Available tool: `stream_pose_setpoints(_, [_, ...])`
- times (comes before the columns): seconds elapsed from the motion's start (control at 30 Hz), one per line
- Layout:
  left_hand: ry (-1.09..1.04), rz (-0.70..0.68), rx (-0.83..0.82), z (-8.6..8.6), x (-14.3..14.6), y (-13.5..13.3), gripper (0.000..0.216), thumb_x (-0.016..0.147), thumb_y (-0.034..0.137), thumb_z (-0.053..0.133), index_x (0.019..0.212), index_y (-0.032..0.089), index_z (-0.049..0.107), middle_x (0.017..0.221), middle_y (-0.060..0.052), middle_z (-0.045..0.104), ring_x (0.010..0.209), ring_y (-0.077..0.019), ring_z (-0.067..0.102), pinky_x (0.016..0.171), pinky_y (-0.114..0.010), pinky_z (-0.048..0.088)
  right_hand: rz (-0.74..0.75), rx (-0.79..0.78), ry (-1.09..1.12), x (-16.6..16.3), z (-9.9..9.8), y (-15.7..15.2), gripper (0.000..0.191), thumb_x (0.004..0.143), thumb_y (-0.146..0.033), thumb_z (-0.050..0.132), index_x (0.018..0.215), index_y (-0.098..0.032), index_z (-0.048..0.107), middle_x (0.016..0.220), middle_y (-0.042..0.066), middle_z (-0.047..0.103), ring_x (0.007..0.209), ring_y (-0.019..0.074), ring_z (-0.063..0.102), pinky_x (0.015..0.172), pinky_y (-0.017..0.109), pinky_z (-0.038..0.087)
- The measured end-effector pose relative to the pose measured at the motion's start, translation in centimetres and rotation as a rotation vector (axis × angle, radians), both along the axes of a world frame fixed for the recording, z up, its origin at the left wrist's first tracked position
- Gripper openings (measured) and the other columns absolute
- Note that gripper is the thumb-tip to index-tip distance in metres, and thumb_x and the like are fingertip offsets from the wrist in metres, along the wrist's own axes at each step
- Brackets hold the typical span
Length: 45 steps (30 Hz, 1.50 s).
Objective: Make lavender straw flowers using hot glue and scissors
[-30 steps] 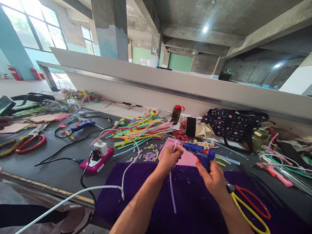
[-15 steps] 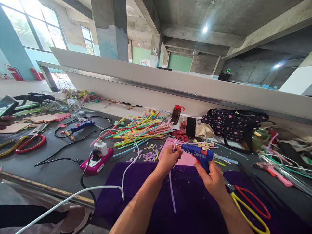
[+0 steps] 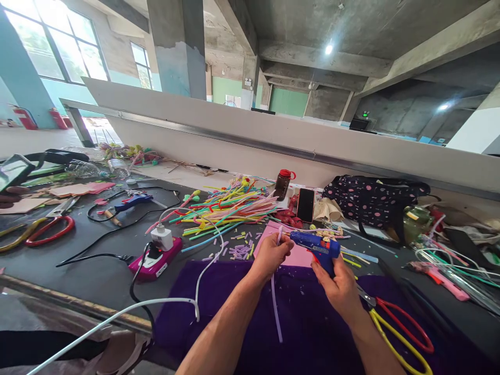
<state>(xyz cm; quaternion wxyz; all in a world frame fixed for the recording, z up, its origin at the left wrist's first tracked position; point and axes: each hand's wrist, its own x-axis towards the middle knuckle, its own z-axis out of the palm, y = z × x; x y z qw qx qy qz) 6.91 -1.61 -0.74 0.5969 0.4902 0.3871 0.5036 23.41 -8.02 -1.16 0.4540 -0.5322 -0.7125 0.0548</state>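
Observation:
My left hand (image 3: 270, 256) is closed in a pinch on a pale lilac straw (image 3: 275, 307), whose long end hangs down over the purple cloth (image 3: 219, 312). My right hand (image 3: 339, 287) grips a blue glue gun (image 3: 317, 246), its nozzle pointing left at the straw's top just above my left fingers. Both hands hover over a pink sheet (image 3: 300, 254) at the cloth's far edge.
A heap of coloured straws (image 3: 226, 208) and cut bits lies beyond. A pink power strip (image 3: 154, 258) with cables sits left, red-and-yellow scissors (image 3: 398, 333) right. A bottle (image 3: 282, 183), phone (image 3: 305, 204) and dotted bag (image 3: 375, 200) stand behind. Another glue gun (image 3: 133, 200) and scissors (image 3: 47, 229) lie far left.
The glue gun has shifted slightly left, bringing its nozzle closer to the straw in my left hand. The left hand has barely moved.

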Motion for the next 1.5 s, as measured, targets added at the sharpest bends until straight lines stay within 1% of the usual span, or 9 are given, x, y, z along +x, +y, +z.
stream_pose_setpoints(0.17, [-0.004, -0.008, 0.002, -0.1, 0.0, 0.1, 0.015, 0.065, 0.027, 0.060, 0.064, 0.017, 0.048, 0.046, 0.006, 0.047, 0.036, -0.0034, 0.031, 0.038, -0.018, 0.019, -0.022, 0.016, 0.021, -0.2, 0.3, -0.1, 0.027, 0.082, -0.033, 0.050, 0.105, -0.019, 0.053, 0.079, 0.004, 0.066, 0.068, 0.0209, 0.061, 0.066, 0.031, 0.047])
stream_pose_setpoints(0.27, [-0.013, -0.002, -0.005, -0.1, 0.0, 0.1, 0.014, 0.064, 0.024, 0.059, 0.064, 0.017, 0.047, 0.046, 0.006, 0.046, 0.035, -0.0030, 0.029, 0.038, -0.018, 0.019, 0.020, -0.070, 0.088, -0.5, 1.0, -0.5, 0.024, 0.081, -0.033, 0.052, 0.101, -0.019, 0.055, 0.070, 0.001, 0.062, 0.060, 0.0182, 0.057, 0.059, 0.028, 0.045])
stream_pose_setpoints(0.37, [-0.022, 0.005, -0.011, 0.0, 0.0, 0.1, 0.014, 0.062, 0.022, 0.059, 0.063, 0.017, 0.046, 0.046, 0.007, 0.045, 0.034, -0.0025, 0.028, 0.037, -0.018, 0.018, 0.123, -0.202, 0.276, -0.6, 1.6, -0.9, 0.019, 0.081, -0.034, 0.053, 0.090, -0.018, 0.056, 0.060, -0.002, 0.055, 0.051, 0.0135, 0.050, 0.052, 0.025, 0.041])
stream_pose_setpoints(0.47, [-0.031, 0.006, -0.013, 0.2, -0.2, 0.1, 0.016, 0.062, 0.025, 0.061, 0.063, 0.016, 0.047, 0.045, 0.008, 0.045, 0.033, -0.0020, 0.027, 0.037, -0.018, 0.017, 0.174, -0.238, 0.506, -0.3, 1.7, -0.7, 0.017, 0.082, -0.033, 0.053, 0.084, -0.017, 0.056, 0.054, -0.004, 0.051, 0.050, 0.0108, 0.046, 0.051, 0.022, 0.039])
stream_pose_setpoints(0.7, [-0.158, -0.056, -0.049, 1.0, -1.0, -0.1, 0.022, 0.065, 0.029, 0.064, 0.064, 0.015, 0.047, 0.047, 0.008, 0.044, 0.031, 0.0001, 0.025, 0.033, -0.016, 0.012, 0.214, -0.412, 0.876, 0.6, 0.4, 1.6, 0.020, 0.077, -0.036, 0.059, 0.085, -0.020, 0.051, 0.053, -0.006, 0.048, 0.046, 0.0089, 0.042, 0.039, 0.018, 0.036])
stream_pose_setpoints(1.0, [-0.428, -0.350, -0.147, 2.2, -2.8, -0.4, 0.025, 0.068, 0.028, 0.065, 0.064, 0.015, 0.044, 0.052, 0.007, 0.042, 0.032, 0.0022, 0.021, 0.030, -0.012, 0.008, 0.179, -0.576, 0.745, -0.4, -1.7, 2.9, 0.024, 0.072, -0.038, 0.061, 0.081, -0.017, 0.053, 0.046, -0.006, 0.051, 0.038, 0.0095, 0.045, 0.039, 0.021, 0.040])
stream_pose_setpoints(1.23, [-0.436, -0.342, -0.100, 2.3, -3.0, -0.7, 0.025, 0.068, 0.029, 0.065, 0.063, 0.015, 0.045, 0.051, 0.007, 0.043, 0.031, 0.0022, 0.021, 0.030, -0.013, 0.008, 0.148, -0.656, 0.645, -0.9, -2.0, 2.2, 0.027, 0.071, -0.041, 0.060, 0.081, -0.017, 0.055, 0.047, -0.006, 0.052, 0.042, 0.0103, 0.045, 0.040, 0.020, 0.037])
stream_pose_setpoints(1.37, [-0.412, -0.337, -0.090, 2.2, -2.7, -1.1, 0.027, 0.066, 0.031, 0.067, 0.061, 0.014, 0.046, 0.048, 0.007, 0.043, 0.030, 0.0021, 0.022, 0.031, -0.014, 0.008, 0.004, -0.633, 0.415, 0.2, -2.7, 1.5, 0.030, 0.073, -0.045, 0.057, 0.084, -0.017, 0.056, 0.049, -0.006, 0.051, 0.045, 0.0113, 0.047, 0.043, 0.020, 0.035])
stream_pose_setpoints(1.5, [-0.377, -0.351, -0.080, 2.0, -2.4, -1.2, 0.028, 0.065, 0.034, 0.067, 0.061, 0.014, 0.048, 0.048, 0.006, 0.045, 0.029, 0.0013, 0.022, 0.031, -0.017, 0.008, -0.074, -0.704, 0.225, 1.2, -3.9, 1.3, 0.040, 0.075, -0.051, 0.049, 0.094, -0.017, 0.057, 0.047, -0.005, 0.050, 0.045, 0.0155, 0.051, 0.041, 0.023, 0.036])
